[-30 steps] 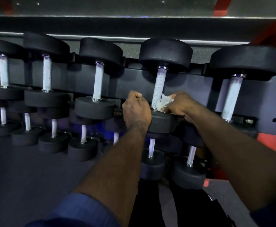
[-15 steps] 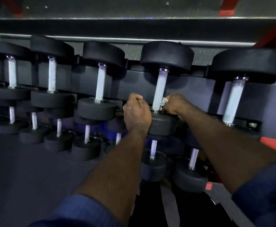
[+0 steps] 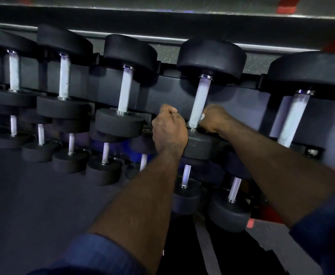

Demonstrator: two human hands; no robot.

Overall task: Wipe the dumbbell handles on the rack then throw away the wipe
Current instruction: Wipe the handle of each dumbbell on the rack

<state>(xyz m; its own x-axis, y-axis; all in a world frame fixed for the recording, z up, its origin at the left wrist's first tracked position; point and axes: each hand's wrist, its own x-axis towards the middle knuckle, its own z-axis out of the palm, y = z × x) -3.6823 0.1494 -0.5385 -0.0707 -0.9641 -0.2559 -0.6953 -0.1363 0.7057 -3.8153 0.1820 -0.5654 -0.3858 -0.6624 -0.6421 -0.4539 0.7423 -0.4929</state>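
Black dumbbells with knurled silver handles lie in rows on a dark rack (image 3: 162,90). My right hand (image 3: 214,120) grips a white wipe (image 3: 202,116), of which only a sliver shows, against the lower right side of one handle (image 3: 199,102). That handle belongs to the fourth dumbbell from the left on the upper row. My left hand (image 3: 168,130) is curled in a fist just left of the same handle, against the dumbbell's near head (image 3: 199,144). I see nothing in the fist.
Another large dumbbell (image 3: 293,120) lies to the right. Smaller dumbbells (image 3: 123,92) fill the upper row to the left, and a lower row (image 3: 105,155) sits beneath. Red frame parts (image 3: 285,7) show at the top right. Dark floor (image 3: 33,205) spreads at the lower left.
My right hand has closed in on the handle's lower end, and the wipe, plainly visible a second ago, is now nearly hidden in it. My left fist has stayed put.
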